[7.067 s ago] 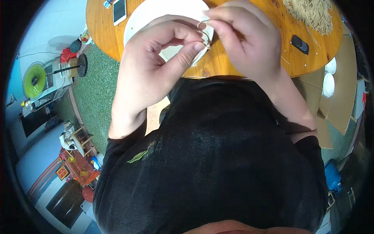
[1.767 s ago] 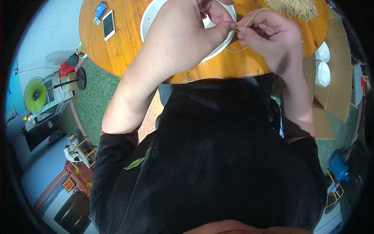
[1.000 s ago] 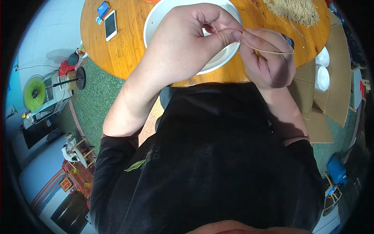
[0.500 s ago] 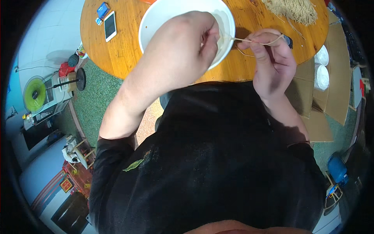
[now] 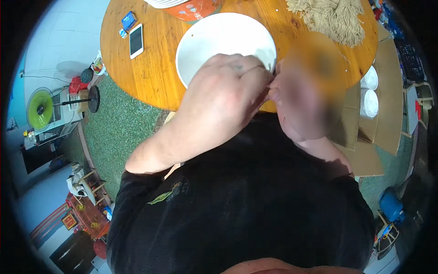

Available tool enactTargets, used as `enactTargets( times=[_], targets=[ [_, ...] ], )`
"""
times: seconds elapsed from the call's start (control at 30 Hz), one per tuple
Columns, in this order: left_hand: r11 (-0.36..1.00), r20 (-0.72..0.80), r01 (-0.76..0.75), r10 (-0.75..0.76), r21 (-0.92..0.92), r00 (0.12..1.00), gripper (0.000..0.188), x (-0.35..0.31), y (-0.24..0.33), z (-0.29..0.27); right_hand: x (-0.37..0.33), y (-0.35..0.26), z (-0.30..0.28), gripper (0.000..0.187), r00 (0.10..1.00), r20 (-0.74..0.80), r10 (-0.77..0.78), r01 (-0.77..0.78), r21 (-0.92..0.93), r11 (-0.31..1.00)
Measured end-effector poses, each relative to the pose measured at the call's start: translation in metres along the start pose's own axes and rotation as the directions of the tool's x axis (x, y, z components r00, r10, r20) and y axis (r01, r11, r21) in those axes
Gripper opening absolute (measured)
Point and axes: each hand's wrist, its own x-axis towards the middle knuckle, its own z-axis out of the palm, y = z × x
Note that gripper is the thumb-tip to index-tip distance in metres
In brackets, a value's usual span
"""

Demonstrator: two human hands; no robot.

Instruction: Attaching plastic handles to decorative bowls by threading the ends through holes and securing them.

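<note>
My left hand is closed, back of the hand upward, over the near right rim of a large white bowl. Its fingertips are turned down, pinched and mostly out of sight. My right hand meets it just right of the bowl, fingertips pressed close to the left ones; a blurred oval covers most of it. The thin beige string that ran between both hands earlier is hidden among the fingers now. At the far right of the table lies a bundle of similar beige strings.
On the round wooden table are a white phone, a small blue packet and an orange patterned container behind the bowl. An open cardboard box with white round stacks stands to the right. A fan is far left.
My hands have come together, my right hand moving left to my left hand, and the stretched string no longer shows. The view has shifted, showing more of the orange container.
</note>
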Motion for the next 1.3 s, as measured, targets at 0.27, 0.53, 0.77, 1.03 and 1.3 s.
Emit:
enactTargets(
  times=[0.27, 0.53, 0.77, 1.03, 1.3],
  targets=[
    [0.995, -0.061, 0.066, -0.061, 0.072, 0.996, 0.016, -0.021, 0.003, -0.002, 0.003, -0.034, 0.003, 0.01, 0.939, -0.128, 0.319, -0.236, 0.435, 0.869],
    [0.985, -0.053, 0.171, -0.17, 0.013, 0.984, 0.023, -0.059, -0.01, -0.028, 0.026, -0.062, -0.046, 0.026, 0.908, 0.164, 0.386, -0.337, 0.832, 0.44],
    [0.956, -0.109, 0.144, -0.119, 0.255, 0.987, 0.034, -0.077, -0.05, -0.075, 0.033, -0.046, -0.057, 0.025, 0.914, 0.105, 0.391, -0.352, 0.684, 0.639],
    [0.888, -0.306, 0.246, -0.127, 0.388, 0.944, 0.039, -0.086, -0.098, -0.1, 0.025, -0.033, -0.046, 0.034, 0.913, 0.281, 0.295, -0.335, 0.106, 0.936],
    [0.912, -0.689, 0.342, -0.099, 0.226, 0.718, 0.022, -0.082, -0.081, -0.087, 0.018, -0.032, -0.019, 0.029, 0.86, 0.366, 0.356, -0.263, -0.28, 0.923]
  ],
)
